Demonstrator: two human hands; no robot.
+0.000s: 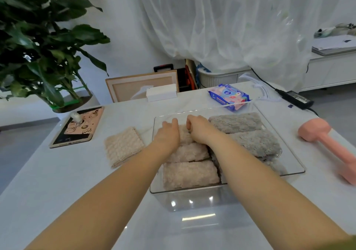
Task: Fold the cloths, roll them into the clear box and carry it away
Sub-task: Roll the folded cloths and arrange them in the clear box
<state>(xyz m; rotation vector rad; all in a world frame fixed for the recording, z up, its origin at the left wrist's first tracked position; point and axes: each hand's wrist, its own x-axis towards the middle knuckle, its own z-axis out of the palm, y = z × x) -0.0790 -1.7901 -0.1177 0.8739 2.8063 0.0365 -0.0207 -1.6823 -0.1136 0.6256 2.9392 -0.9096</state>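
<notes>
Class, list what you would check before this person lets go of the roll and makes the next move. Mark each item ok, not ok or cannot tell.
1. Left hand and right hand hold the far pink roll: ok.
2. That roll fully seated in the clear box: cannot tell, hands cover it.
3. Nearer pink rolls lie snug: ok.
4. Grey rolls fill the right side: ok.
5. Every cloth packed: not ok, a folded pink cloth lies on the table, left of the box.

Bright, soft daylight through the sheer curtain; glare spots on the clear box; edges bend, slightly blurred
</notes>
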